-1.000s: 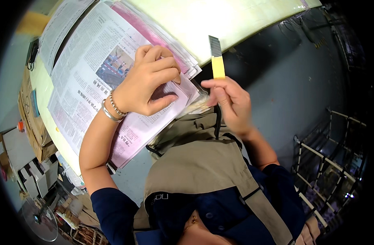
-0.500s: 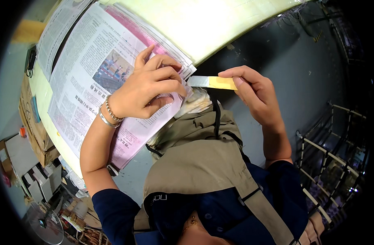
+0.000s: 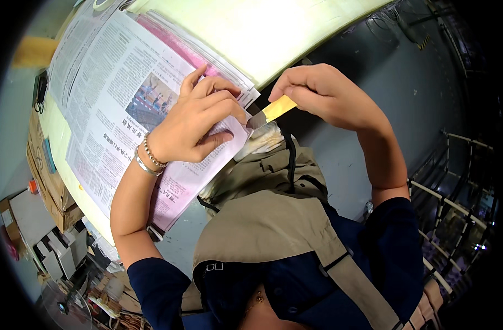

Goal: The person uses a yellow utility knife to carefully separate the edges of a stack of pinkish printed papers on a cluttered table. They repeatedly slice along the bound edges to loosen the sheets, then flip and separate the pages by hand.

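Observation:
My left hand lies on a printed newspaper sheet with its fingers spread and slightly bent. Its fingertips reach the sheet's right edge. My right hand grips the yellow handle of a flat scraper-like blade between thumb and fingers. The grey end of this tool points down and left and meets the paper's edge by my left fingertips; whether it is over or under the sheet I cannot tell. Pink-tinted sheets show below the newspaper, and a stack of papers lies beyond it.
The papers rest on a pale yellow-green table whose edge runs close to my right hand. A tape roll is at the far left. Cardboard boxes stand left of the table, and a metal rack stands at right.
My right hand has moved up and left and turned, so the blade now slants down toward the paper's edge instead of lying nearly level. My left hand has hardly moved.

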{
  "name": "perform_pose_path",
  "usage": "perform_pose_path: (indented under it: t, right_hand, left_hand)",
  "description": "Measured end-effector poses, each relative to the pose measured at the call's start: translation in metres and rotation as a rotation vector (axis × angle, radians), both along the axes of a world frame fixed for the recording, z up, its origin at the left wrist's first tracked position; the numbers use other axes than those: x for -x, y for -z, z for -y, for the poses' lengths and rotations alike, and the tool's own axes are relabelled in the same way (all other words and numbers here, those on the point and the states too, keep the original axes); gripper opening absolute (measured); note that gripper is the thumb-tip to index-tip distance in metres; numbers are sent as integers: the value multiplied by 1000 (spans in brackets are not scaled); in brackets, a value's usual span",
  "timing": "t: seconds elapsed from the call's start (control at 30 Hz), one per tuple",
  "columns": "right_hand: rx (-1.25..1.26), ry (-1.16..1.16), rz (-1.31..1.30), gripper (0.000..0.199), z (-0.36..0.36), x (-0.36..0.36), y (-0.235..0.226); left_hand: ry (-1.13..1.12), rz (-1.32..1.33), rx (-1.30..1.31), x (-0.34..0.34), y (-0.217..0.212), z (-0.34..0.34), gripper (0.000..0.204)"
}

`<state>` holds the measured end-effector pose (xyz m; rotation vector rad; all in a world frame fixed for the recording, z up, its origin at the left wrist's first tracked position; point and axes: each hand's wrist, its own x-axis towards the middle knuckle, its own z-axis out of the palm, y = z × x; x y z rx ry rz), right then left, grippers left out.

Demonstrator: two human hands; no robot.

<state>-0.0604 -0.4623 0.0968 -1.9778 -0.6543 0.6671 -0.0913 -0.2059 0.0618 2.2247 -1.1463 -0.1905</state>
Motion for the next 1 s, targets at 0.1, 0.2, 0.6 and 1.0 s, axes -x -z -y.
perform_pose_path:
  t: [0.1, 0.2, 0.6, 1.0]
  right_hand:
    - [-4, -124, -16, 20, -1, -14, 15]
    - [-32, -174, -227, 21, -6, -14, 18]
    - [-118, -62, -290, 18, 5, 8, 33]
    - [-104, 23, -327, 19, -5, 18, 43]
  left_hand:
    - [-11, -3, 12, -1, 1, 1, 28]
    - [-8, 11, 4, 0, 0, 2, 29]
    - [-5, 67, 25, -3, 12, -4, 25]
    - [-5, 61, 55, -4, 15, -5, 22]
